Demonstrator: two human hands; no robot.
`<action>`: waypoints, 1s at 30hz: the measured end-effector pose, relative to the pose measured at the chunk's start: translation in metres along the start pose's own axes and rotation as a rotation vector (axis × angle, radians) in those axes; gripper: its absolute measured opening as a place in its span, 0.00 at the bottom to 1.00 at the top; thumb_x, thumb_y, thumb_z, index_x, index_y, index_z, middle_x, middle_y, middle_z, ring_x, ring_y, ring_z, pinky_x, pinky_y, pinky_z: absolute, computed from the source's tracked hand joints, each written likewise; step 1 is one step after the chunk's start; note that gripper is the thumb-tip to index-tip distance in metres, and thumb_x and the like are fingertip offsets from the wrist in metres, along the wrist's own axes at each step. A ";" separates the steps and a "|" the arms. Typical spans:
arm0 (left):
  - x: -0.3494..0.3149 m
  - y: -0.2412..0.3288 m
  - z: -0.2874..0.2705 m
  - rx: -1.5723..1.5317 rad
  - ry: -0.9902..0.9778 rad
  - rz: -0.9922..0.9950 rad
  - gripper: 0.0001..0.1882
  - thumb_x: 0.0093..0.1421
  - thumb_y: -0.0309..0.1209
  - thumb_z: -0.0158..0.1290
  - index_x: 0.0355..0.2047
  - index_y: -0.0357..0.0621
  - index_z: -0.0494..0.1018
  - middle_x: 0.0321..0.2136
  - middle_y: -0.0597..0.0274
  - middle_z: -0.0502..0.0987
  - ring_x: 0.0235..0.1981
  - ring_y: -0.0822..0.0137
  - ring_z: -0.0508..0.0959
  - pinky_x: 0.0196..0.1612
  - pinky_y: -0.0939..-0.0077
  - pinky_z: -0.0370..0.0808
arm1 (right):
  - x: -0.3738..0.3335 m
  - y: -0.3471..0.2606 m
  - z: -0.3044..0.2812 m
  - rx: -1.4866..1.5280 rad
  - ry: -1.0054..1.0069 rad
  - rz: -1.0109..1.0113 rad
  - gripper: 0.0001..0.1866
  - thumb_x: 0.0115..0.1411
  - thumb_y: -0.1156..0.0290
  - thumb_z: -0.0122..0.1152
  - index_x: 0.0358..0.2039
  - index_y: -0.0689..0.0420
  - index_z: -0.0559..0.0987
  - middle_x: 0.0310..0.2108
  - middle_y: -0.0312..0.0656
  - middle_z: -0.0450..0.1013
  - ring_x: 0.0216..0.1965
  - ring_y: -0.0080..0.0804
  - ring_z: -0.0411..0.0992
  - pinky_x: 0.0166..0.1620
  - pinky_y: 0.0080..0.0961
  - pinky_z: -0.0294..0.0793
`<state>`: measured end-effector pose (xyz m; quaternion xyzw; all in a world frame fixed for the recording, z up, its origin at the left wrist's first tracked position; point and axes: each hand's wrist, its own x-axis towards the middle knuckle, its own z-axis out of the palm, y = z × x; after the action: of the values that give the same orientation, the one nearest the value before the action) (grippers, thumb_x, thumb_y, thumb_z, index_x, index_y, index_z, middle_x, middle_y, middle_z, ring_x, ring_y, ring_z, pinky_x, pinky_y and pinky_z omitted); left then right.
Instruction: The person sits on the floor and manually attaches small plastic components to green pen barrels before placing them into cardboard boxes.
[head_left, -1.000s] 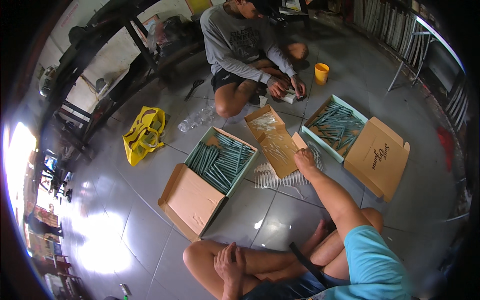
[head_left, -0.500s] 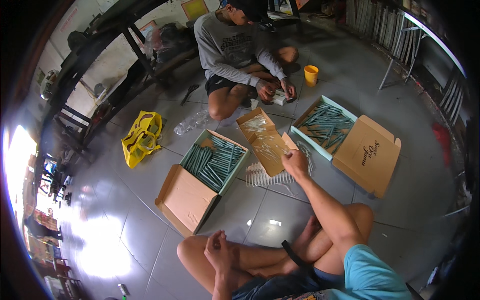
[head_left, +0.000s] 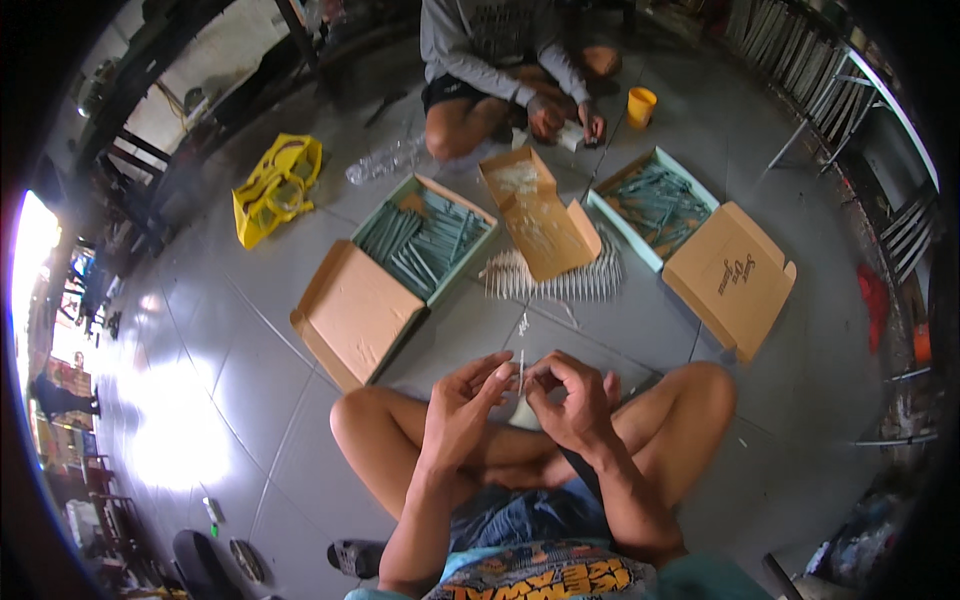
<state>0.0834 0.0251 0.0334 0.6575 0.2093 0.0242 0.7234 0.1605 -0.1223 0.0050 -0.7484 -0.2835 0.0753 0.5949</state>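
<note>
One thin white strip [head_left: 521, 372] sits between our hands: we pinch it with the right hand [head_left: 572, 402]; left hand [head_left: 462, 408] right beside it, can't tell if gripping. Open brown carton [head_left: 562, 255] at 12 o'clock, mint box [head_left: 466, 262] at 11.

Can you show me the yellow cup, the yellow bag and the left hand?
Yellow cup [head_left: 641, 112], head view: its outer wall.
Yellow bag [head_left: 260, 207], head view: its yellow side.
Left hand [head_left: 460, 407], head view: its middle.
</note>
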 end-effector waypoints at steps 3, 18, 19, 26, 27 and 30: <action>-0.008 -0.007 0.008 -0.120 -0.036 -0.038 0.20 0.64 0.35 0.55 0.50 0.31 0.72 0.41 0.58 0.80 0.42 0.74 0.77 0.43 0.81 0.73 | -0.008 -0.011 -0.009 -0.068 -0.034 -0.037 0.04 0.53 0.77 0.60 0.29 0.62 0.75 0.28 0.45 0.74 0.28 0.39 0.75 0.33 0.29 0.73; -0.022 -0.010 0.022 -0.439 0.159 0.008 0.13 0.61 0.30 0.58 0.40 0.31 0.76 0.35 0.59 0.81 0.32 0.76 0.76 0.39 0.83 0.74 | -0.022 -0.035 -0.002 0.097 -0.218 0.162 0.08 0.64 0.72 0.58 0.38 0.64 0.77 0.31 0.43 0.79 0.33 0.31 0.78 0.38 0.26 0.75; -0.023 -0.011 0.020 -0.460 0.133 -0.012 0.13 0.61 0.30 0.58 0.40 0.31 0.76 0.36 0.58 0.81 0.32 0.76 0.77 0.39 0.83 0.74 | -0.024 -0.033 -0.001 0.084 -0.219 0.150 0.08 0.64 0.72 0.57 0.38 0.64 0.77 0.31 0.44 0.79 0.33 0.31 0.78 0.38 0.26 0.75; -0.028 0.003 0.016 -0.451 0.215 0.000 0.13 0.61 0.30 0.59 0.38 0.30 0.77 0.36 0.53 0.82 0.39 0.70 0.80 0.47 0.78 0.75 | -0.030 -0.051 0.007 0.012 -0.206 0.190 0.10 0.66 0.67 0.54 0.30 0.57 0.76 0.25 0.36 0.78 0.31 0.30 0.76 0.62 0.42 0.47; -0.028 0.004 0.017 -0.453 0.239 0.020 0.13 0.61 0.31 0.59 0.38 0.30 0.78 0.35 0.53 0.82 0.39 0.70 0.80 0.48 0.77 0.74 | -0.031 -0.052 0.007 -0.020 -0.193 0.139 0.10 0.66 0.67 0.54 0.29 0.57 0.76 0.24 0.36 0.77 0.30 0.31 0.76 0.62 0.42 0.47; -0.027 0.008 0.016 -0.455 0.303 0.064 0.13 0.60 0.32 0.59 0.37 0.31 0.78 0.35 0.53 0.82 0.40 0.70 0.79 0.50 0.75 0.72 | -0.037 -0.054 0.008 -0.073 -0.169 0.009 0.08 0.64 0.70 0.55 0.29 0.59 0.75 0.24 0.41 0.76 0.28 0.36 0.75 0.51 0.38 0.55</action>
<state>0.0660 0.0028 0.0496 0.4732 0.2833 0.1917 0.8118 0.1079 -0.1275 0.0445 -0.7618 -0.3320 0.1304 0.5407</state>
